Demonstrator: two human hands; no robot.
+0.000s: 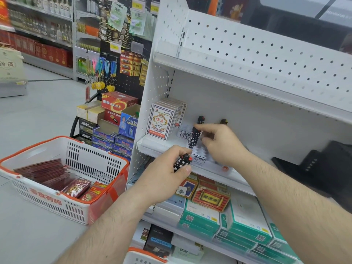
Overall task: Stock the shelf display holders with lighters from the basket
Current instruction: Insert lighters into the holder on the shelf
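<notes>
Left hand (167, 168) grips a star-patterned lighter (182, 162); right hand (219, 143) pinches a diamond-patterned lighter (194, 137) upright, hiding most of the display holder (200, 159)

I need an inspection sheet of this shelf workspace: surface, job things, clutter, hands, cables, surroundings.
Surface: white shelf, clear lighter holder standing on it.
Job's things: patterned lighter upright at the holder; second lighter top behind; star lighter held; basket on the left, holding red packets.
Clutter: card boxes on the shelf's left end.
Hands: left hand grips the star lighter; right hand pinches the patterned lighter.
Cables: nothing seen.
Surroundings: shop aisle, boxed goods below.
</notes>
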